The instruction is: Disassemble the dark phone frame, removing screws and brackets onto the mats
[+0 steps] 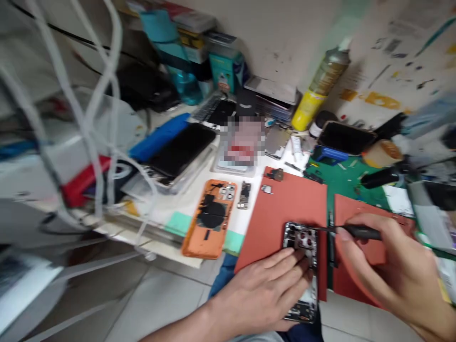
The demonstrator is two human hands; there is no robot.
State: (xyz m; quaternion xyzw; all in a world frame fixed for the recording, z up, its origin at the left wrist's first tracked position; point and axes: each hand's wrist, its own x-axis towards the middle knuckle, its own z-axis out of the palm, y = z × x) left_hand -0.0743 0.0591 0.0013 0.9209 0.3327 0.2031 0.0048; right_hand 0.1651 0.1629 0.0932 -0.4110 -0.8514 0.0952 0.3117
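My left hand (261, 289) lies over an opened phone (306, 297), holding it with its fingers together across the middle; my thumb is hidden. The phone's frame shows camera openings near its top, and its lower end reaches the front edge of a red mat (292, 199). My right hand (395, 261) is closed around a thin dark screwdriver (361, 232). Its shaft points left, the tip close to the phone's upper right edge; contact cannot be made out. Small phone parts (276, 175) sit at the mat's top.
Left of the mat lie an orange phone back (213, 213) and a narrow circuit board (243, 194). A black phone (183, 149) rests on a stack. Farther back stand a yellow spray can (309, 107) and a blue bottle (185, 80). White cables (94, 95) hang at left.
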